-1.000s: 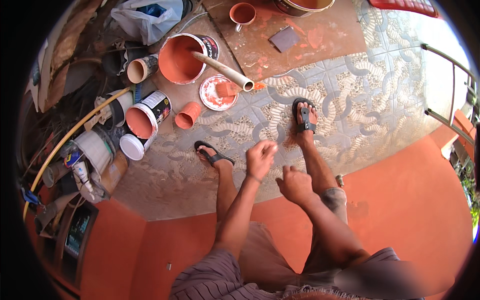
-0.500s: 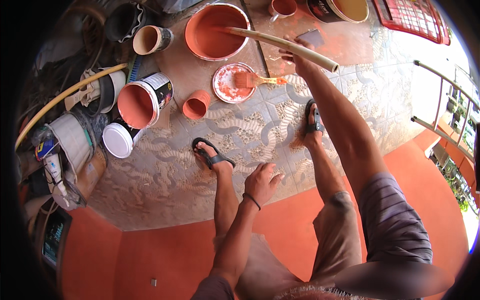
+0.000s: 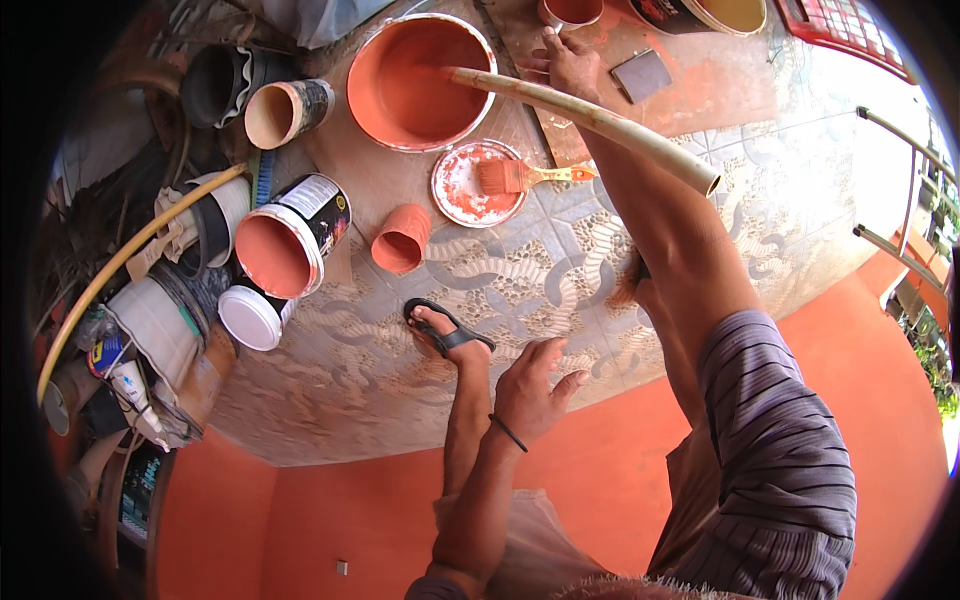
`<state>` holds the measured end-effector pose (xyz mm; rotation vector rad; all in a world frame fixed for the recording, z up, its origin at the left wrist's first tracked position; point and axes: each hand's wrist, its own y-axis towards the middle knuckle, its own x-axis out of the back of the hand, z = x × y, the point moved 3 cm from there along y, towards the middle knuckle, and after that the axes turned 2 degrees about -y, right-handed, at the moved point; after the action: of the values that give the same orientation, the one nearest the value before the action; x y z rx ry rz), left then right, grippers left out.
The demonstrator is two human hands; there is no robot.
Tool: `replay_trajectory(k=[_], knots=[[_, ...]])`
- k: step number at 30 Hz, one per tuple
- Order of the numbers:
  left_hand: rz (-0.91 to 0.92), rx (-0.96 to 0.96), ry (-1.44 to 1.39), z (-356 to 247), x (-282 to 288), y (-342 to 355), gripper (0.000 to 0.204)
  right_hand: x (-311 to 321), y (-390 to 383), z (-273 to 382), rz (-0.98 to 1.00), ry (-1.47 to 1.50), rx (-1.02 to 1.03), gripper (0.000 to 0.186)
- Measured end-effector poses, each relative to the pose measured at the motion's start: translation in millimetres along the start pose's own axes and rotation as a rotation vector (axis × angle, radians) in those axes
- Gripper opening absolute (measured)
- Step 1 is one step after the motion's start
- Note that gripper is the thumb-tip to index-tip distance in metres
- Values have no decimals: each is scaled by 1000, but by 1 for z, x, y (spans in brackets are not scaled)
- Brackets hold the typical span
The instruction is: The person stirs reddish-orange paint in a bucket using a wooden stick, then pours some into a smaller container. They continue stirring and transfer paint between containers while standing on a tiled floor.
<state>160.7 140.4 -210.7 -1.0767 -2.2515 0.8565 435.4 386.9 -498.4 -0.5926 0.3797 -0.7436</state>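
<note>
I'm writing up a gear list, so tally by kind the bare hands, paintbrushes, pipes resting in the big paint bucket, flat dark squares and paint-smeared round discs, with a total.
Hands: 2 (left hand, right hand)
Paintbrush: 1
Pipe: 1
Flat dark square: 1
Paint-smeared disc: 1
Total: 6

Along the left, a curved yellow pipe (image 3: pixel 130 262) over a dark heap of clutter (image 3: pixel 152 322), with possibly a white tube (image 3: pixel 134 386) lower down, hard to make out. Above, a black container (image 3: pixel 210 88) and a pale plastic bag (image 3: pixel 325 16). At upper right, a red crate (image 3: pixel 848 34); below it, a metal railing (image 3: pixel 911 200) and green plants (image 3: pixel 922 362). Underfoot, patterned floor tiles (image 3: pixel 372 362).
</note>
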Motion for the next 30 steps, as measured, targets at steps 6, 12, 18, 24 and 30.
replay_trajectory(k=[6,12,18,24,30], knots=[[71,25,4,-3,-9,18,53,27,14,7,141,294,60,30],[93,65,-7,-2,-13,20,55,52,-37,29,332,72,83,26],[137,84,7,10,-24,29,57,67,-60,44,507,123,32,28],[173,134,42,4,-29,37,58,68,-70,49,525,135,9,26],[179,159,22,0,-37,41,58,67,-76,56,533,51,-8,27]])
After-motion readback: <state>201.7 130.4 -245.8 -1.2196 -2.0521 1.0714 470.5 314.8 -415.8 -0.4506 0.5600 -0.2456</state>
